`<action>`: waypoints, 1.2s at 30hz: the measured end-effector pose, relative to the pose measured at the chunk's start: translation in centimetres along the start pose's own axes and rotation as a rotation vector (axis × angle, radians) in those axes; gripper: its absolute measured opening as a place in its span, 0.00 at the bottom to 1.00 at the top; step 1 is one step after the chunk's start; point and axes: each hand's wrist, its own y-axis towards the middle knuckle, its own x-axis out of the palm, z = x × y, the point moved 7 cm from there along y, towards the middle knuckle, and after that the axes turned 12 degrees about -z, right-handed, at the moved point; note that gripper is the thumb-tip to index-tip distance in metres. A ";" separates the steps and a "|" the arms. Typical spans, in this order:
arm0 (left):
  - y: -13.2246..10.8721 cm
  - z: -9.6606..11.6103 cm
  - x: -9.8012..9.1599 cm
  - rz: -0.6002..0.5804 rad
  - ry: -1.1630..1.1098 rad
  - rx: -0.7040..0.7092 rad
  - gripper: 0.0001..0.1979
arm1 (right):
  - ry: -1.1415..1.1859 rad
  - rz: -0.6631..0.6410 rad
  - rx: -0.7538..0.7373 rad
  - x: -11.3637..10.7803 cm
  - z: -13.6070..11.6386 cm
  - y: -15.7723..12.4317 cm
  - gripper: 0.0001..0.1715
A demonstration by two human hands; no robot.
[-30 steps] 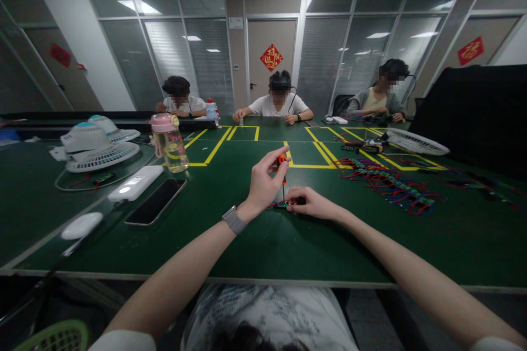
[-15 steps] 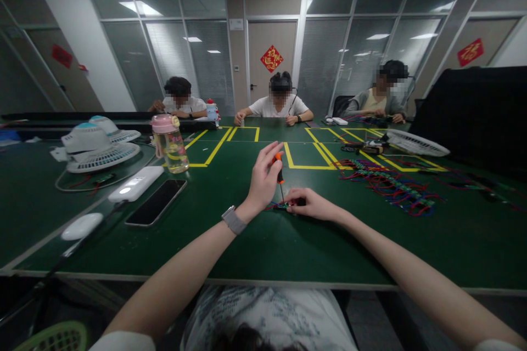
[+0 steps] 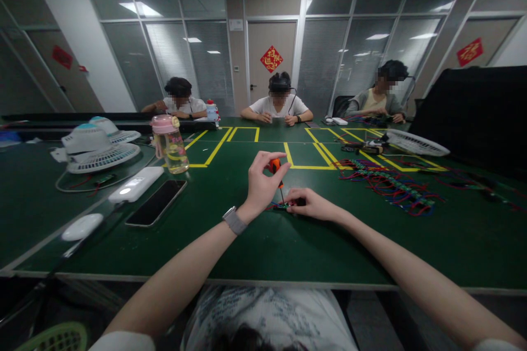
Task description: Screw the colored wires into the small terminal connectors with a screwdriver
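My left hand [image 3: 261, 184], with a watch at the wrist, is closed round the orange handle of a small screwdriver [image 3: 275, 167] held upright. The screwdriver's thin shaft points down onto a small green part with red and blue wires [image 3: 281, 206] lying on the green table [image 3: 263, 241]. My right hand [image 3: 309, 202] lies just to the right, its fingers pinched on that part and pressing it to the table. The part is mostly hidden under my fingers.
A pile of wired green parts [image 3: 391, 184] lies to the right. On the left are a black phone [image 3: 156, 201], a white power bank [image 3: 135, 183], a pink-lidded bottle [image 3: 169, 142] and white fans [image 3: 96, 148]. Three people sit at the far side.
My left fingers have shifted on the screwdriver handle, turning it; the thumb and forefinger now close over its top. The right hand stays on the part.
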 end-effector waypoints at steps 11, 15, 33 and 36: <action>0.1 -1.8 1.0 -0.074 -0.352 -0.113 0.18 | 0.009 -0.011 -0.004 0.0 -0.2 0.0 0.17; 0.0 -1.1 0.7 -0.048 -0.231 -0.095 0.14 | 0.008 -0.007 -0.002 -0.1 -0.2 0.0 0.17; 0.0 -1.1 0.7 -0.036 -0.247 -0.106 0.15 | 0.005 -0.020 0.005 0.0 -0.3 0.0 0.18; 0.2 -0.4 0.4 -0.031 -0.129 -0.051 0.10 | 0.001 -0.014 0.001 0.0 -0.3 0.0 0.18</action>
